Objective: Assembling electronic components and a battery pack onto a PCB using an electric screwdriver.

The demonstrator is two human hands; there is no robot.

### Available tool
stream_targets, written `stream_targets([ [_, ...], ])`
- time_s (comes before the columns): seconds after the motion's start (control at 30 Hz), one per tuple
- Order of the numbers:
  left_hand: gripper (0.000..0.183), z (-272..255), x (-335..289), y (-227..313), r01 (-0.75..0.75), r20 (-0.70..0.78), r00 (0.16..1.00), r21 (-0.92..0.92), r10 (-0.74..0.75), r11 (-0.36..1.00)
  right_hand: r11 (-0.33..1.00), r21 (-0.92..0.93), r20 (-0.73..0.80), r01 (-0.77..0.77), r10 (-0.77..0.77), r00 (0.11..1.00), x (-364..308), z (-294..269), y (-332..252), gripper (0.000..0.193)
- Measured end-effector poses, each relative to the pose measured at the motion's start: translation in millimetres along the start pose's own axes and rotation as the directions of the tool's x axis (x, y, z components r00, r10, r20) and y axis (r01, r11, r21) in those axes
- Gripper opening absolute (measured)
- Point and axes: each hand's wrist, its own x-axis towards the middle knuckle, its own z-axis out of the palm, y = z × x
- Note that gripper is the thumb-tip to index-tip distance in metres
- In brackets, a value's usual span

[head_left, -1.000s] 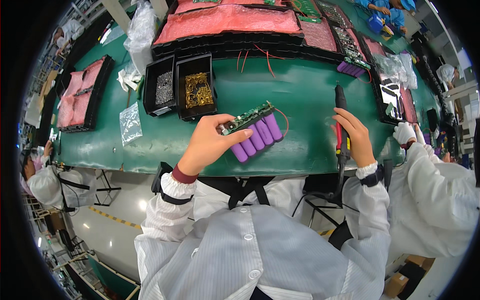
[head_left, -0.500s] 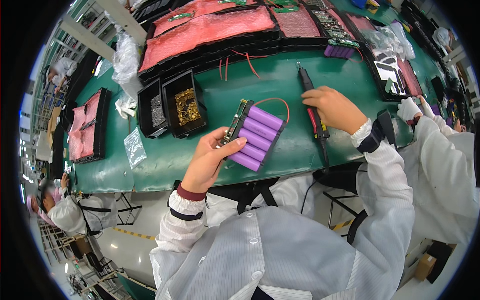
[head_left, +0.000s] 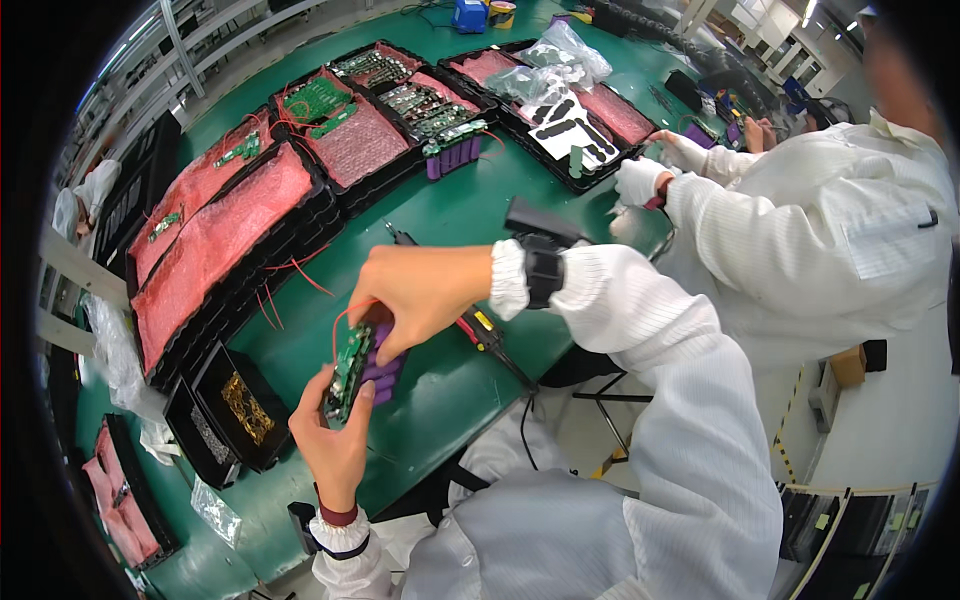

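A green counter point(head_left: 420, 425) stretches across a workshop, where a co-worker point(head_left: 800, 210) in a white coat and pale gloves bends over the right-hand side. Black trays point(head_left: 245, 285) lined with pink bubble wrap line its far side, some bearing green circuit boards point(head_left: 318, 100). Two black bins stand side by side at left, one point(head_left: 258, 458) of brass-coloured pieces, the other point(head_left: 212, 468) of silver ones. A corded black, red and yellow tool point(head_left: 484, 330) lies on the surface, partly hidden behind the right arm and hand. At centre, above the counter and right of the bins, a purple-celled battery pack point(head_left: 385, 383) is held tilted, its green board facing left. The right grip point(head_left: 420, 290) pinches its upper end, thumb against the cells; the left grip point(head_left: 335, 445) pinches the lower end between thumb and fingers. A second pack point(head_left: 455, 158) sits against a far tray. A clear plastic bag point(head_left: 215, 512) lies near the bins, and loose red wires point(head_left: 315, 280) lie beside the trays.
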Motion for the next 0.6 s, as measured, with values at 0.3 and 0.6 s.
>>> stream_targets([
  [0.3,0.041,-22.8,-46.9,-13.2,-0.16,0.002,0.986,0.305,0.167,0.939,0.768,-0.17,-0.958,-0.617,0.018,0.286,-169.1,-214.3,93.3,0.035],
  [0.6,0.037,18.5,-98.2,-64.3,-0.108,0.02,0.993,0.574,0.118,0.812,-0.013,0.705,-0.709,-0.709,-0.016,-0.705,-294.2,-283.7,272.8,0.043],
])
